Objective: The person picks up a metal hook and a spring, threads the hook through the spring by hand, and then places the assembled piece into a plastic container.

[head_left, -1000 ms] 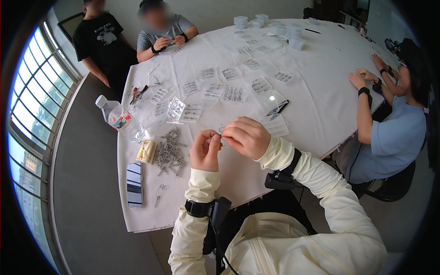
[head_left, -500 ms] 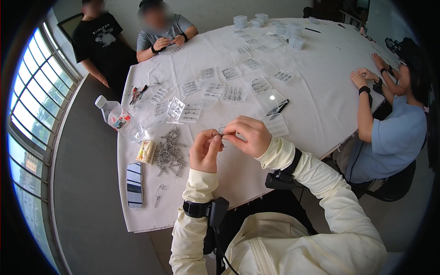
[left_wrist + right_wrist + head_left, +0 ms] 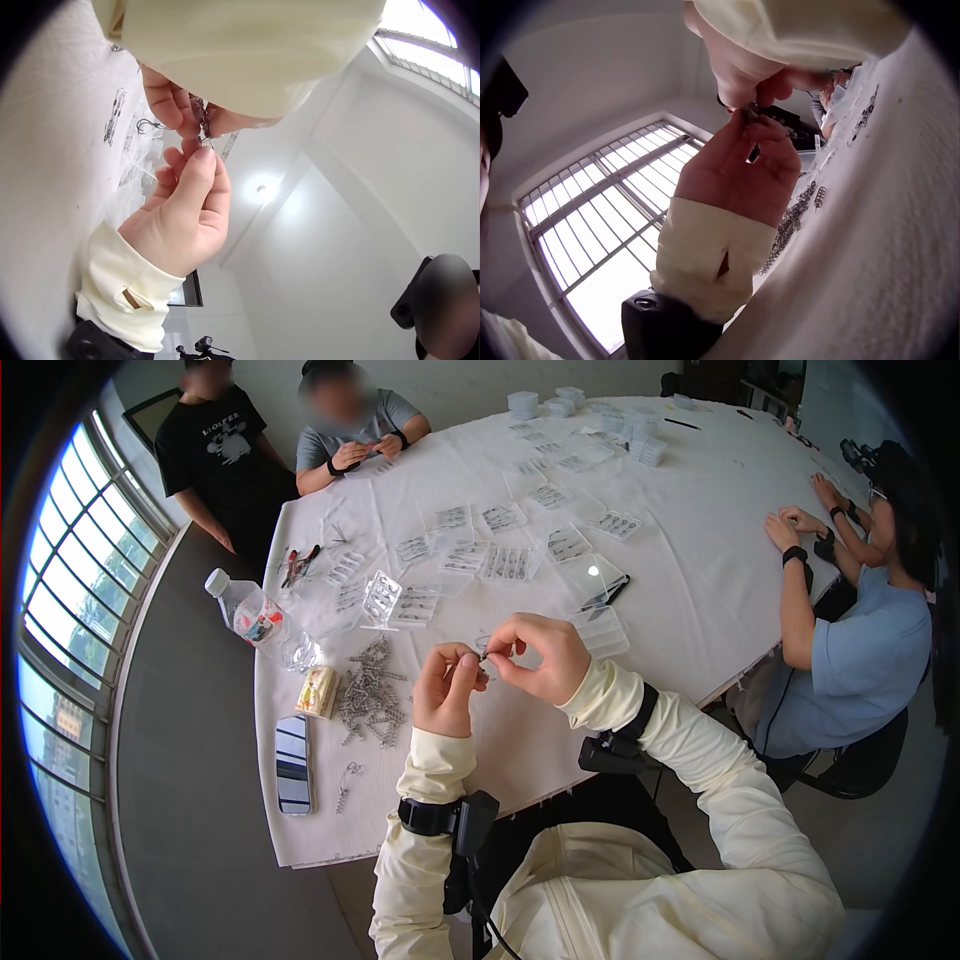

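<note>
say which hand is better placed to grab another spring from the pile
Probably the left hand: in the head view it is nearer the pile of metal springs, with the right hand farther off beyond it. Both hands pinch at a small metal piece, so the left would have to let go first.

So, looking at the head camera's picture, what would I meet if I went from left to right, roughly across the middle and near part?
Barred window → phone → heap of metal coils → left grip → right grip → seated person in light blue.
</note>
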`<state>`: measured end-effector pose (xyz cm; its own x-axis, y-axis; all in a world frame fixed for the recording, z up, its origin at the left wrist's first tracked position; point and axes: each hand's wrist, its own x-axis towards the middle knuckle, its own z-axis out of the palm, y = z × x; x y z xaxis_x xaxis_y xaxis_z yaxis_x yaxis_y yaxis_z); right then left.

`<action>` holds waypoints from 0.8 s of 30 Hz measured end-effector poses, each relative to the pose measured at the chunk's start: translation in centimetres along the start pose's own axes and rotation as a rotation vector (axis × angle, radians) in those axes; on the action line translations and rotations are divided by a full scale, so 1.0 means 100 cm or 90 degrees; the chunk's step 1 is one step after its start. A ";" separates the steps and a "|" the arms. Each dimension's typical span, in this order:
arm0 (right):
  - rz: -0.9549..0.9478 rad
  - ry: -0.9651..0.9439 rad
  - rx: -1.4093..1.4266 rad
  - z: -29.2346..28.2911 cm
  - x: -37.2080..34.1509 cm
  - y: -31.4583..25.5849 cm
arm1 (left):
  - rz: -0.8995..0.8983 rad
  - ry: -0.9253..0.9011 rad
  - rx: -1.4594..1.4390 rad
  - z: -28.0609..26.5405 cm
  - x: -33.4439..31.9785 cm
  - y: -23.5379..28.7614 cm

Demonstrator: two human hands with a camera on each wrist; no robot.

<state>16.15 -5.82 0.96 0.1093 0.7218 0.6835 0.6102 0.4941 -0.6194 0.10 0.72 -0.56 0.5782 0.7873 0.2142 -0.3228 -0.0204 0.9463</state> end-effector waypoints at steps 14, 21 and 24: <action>-0.145 0.014 -0.094 0.003 0.001 0.005 | 0.037 0.013 0.104 0.009 -0.002 0.005; -0.175 0.021 -0.127 0.003 0.001 0.005 | 0.113 0.032 0.191 0.010 -0.002 0.004; -0.177 0.021 -0.140 0.001 0.001 0.004 | 0.138 0.032 0.230 0.009 -0.002 0.004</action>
<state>16.29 -5.54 0.73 -0.0613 0.5568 0.8284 0.7741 0.5504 -0.3127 0.58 -0.01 0.00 0.4862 0.7698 0.4135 -0.1446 -0.3958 0.9069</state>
